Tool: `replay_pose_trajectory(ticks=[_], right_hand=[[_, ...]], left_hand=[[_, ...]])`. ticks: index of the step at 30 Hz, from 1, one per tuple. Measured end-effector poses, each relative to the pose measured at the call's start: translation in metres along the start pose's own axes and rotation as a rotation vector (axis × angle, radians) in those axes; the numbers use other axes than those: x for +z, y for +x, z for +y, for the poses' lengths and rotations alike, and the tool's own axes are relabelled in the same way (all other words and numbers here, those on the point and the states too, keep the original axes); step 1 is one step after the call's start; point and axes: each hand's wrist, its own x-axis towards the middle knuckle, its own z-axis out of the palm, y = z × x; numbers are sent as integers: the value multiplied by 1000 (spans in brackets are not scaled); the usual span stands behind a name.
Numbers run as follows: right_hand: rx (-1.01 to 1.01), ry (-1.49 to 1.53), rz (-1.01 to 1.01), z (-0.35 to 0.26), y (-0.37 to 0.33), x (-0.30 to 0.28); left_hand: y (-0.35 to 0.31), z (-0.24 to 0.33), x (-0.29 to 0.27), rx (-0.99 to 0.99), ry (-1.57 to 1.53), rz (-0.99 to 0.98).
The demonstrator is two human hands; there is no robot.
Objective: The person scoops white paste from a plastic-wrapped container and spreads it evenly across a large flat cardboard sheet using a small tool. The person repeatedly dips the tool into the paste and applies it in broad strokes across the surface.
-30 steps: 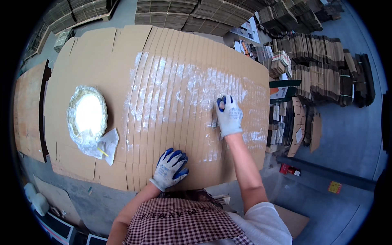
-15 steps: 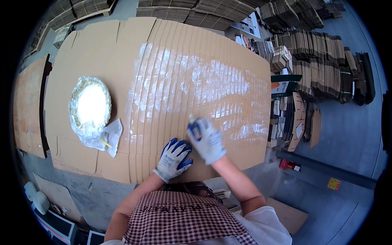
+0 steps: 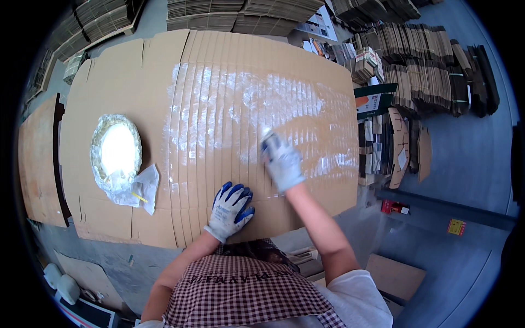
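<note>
A large sheet of brown cardboard (image 3: 115,71) with many parallel creases or layered edges lies before me, its middle and right streaked with wet white glue (image 3: 235,93). My right hand (image 3: 284,164), in a white and blue work glove, closes round a small brush (image 3: 267,132). Only the brush's pale tip shows, on the cardboard by the glue; the fingers hide the rest. Near the front edge my left hand (image 3: 231,212), gloved likewise, lies flat on the sheet with fingers spread. On the left sits a round basin (image 3: 98,156) lined with crumpled plastic film, bright white inside.
A loose flap of clear plastic (image 3: 146,186) hangs from the basin onto the cardboard. Bundled cardboard stacks (image 3: 421,82) stand at the right, with more stacks (image 3: 208,13) beyond the far edge. A wooden board (image 3: 39,158) is at the left.
My right hand has moved away from me and slightly right with the brush. My left hand keeps its place on the cardboard. The view has shifted a little.
</note>
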Motion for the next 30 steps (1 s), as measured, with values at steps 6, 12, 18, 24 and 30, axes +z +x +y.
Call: replay_pose_trajectory(ticks=[6,12,18,24,30], right_hand=[[-55,124,63,-2,-33,-6],[174,65,77,61,-12,-1],[-161,141,174,31,-32,3],[188,88,86,119,38,-9],[44,102,83,94,31,1]], left_hand=[[0,-2,-2,0,14,-1],[2,1,-3,17,41,-12],[-1,2,-5,-13,74,-22],[4,4,-3,-9,97,-26],[1,5,-6,-22,126,-28]])
